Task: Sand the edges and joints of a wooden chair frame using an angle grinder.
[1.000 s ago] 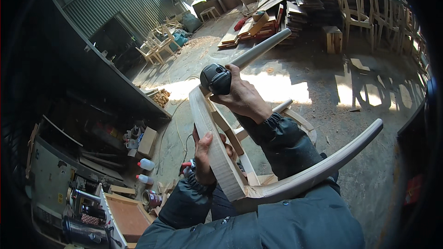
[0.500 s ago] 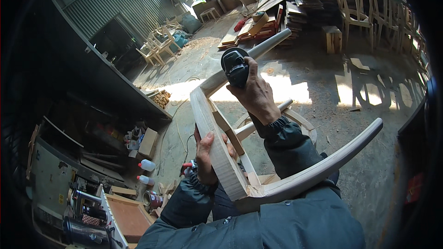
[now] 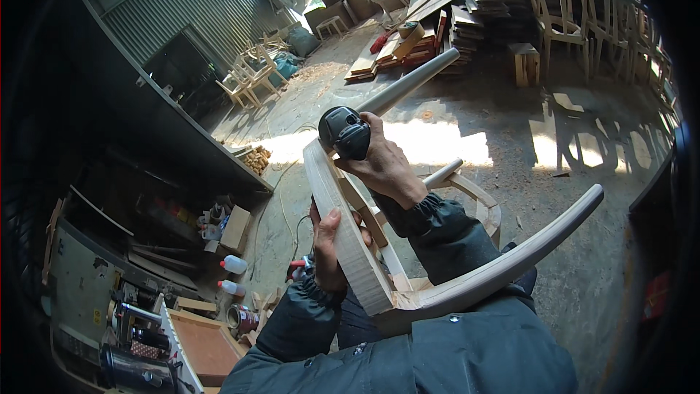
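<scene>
Two white plastic jugs with red caps stand on the floor beyond the left forearm; how full they are cannot be told. A paint can with a dark red label sits near them, its contents too small to make out, and a cardboard box stands farther back, its inside hidden.

The wooden chair frame lies tilted across the person's front. It is pale, bare wood with visible grain: a thick flat board, a rounded, curved piece sweeping right, and a tapered leg pointing away. The left hand is wrapped round the board, thumb on its face, other fingers partly hidden behind. The right hand has its fingers curled round a black sander at the board's far end, beside the leg.
</scene>
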